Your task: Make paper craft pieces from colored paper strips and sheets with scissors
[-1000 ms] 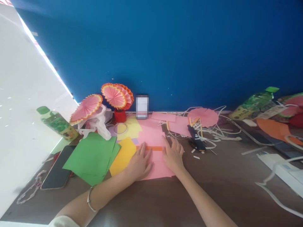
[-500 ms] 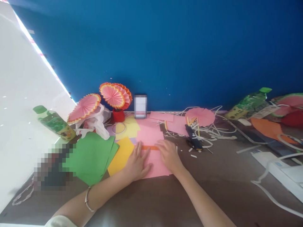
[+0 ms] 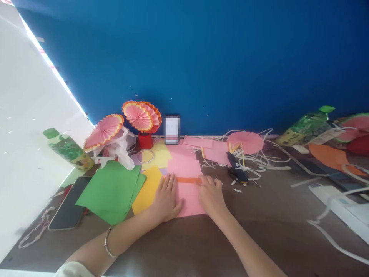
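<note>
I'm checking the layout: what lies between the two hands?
In the head view, an orange strip, with pink paper around it, lies between the left hand and right hand.

The far wall (image 3: pixel 196 57) is showing deep blue, darkening toward the right, while the tabletop (image 3: pixel 144 254) is looking dark brown. A plain orange strip (image 3: pixel 188 180) is crossing the solid pink of the near paper (image 3: pixel 188 200). Left of it, a sheet (image 3: pixel 147 192) is glowing golden yellow beside plain green sheets (image 3: pixel 108 190); farther off, another sheet (image 3: pixel 158 154) is showing paler yellow. The pleated fans (image 3: pixel 137 116) at far left are wearing pink centres, yellow bands and orange zigzag edges above a red pot (image 3: pixel 145 141). At right, cables (image 3: pixel 276 166) are showing white and a sheet (image 3: pixel 328 156) orange.
</note>
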